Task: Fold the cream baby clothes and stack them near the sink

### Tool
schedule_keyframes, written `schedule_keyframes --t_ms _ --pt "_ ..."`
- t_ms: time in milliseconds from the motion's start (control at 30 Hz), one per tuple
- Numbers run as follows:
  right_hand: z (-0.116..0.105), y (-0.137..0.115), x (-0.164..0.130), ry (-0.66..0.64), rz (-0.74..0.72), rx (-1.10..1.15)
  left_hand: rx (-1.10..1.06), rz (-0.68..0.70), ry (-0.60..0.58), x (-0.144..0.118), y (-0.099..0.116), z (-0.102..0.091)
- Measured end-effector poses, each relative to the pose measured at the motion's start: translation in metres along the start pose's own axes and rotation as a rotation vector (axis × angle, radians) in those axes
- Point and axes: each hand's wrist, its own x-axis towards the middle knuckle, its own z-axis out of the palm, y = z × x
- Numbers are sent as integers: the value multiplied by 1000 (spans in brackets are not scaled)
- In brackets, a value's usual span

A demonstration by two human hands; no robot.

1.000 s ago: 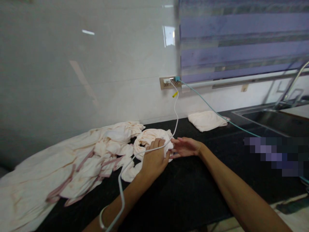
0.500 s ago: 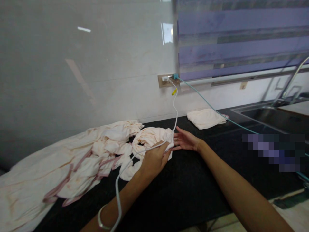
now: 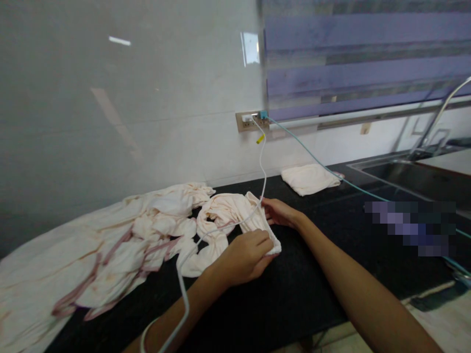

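A crumpled cream cloth [image 3: 224, 211] lies on the black countertop [image 3: 294, 274], its left part twisted into a loop and its right part spread flatter. My left hand [image 3: 248, 255] is closed on the near right corner of this cloth, thumb below the edge. At the far right corner my right hand [image 3: 281, 213] has its fingers curled at the edge, gripping it; some fingertips are hidden behind the fabric. A white cord [image 3: 221, 228] runs across the cloth and over my left forearm.
A large heap of cream fabric with pink edging [image 3: 110, 245] covers the counter's left side. At the back lies a folded cream cloth [image 3: 311, 179]. A teal cord [image 3: 301, 144] runs from the wall socket [image 3: 243, 122] toward the right, where a sink [image 3: 405, 174] is.
My left hand has moved right and nearer, drawing the cloth's edge out flatter. My right hand has gone from open fingers to curled around the far corner. The view has shifted slightly.
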Motion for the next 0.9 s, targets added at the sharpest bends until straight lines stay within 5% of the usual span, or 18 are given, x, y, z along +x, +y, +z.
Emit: schedule_keyframes --t_ms 433,533,700,900 --pt "4 8 11 299 -201 -398 147 151 -102 3 19 3" --pt "-3 12 14 380 -283 -396 138 203 -127 5 26 2" --pt "-13 17 25 291 -256 -307 124 285 -137 6 38 2" --pt "-23 16 28 458 -352 -308 126 277 -154 5 36 3"
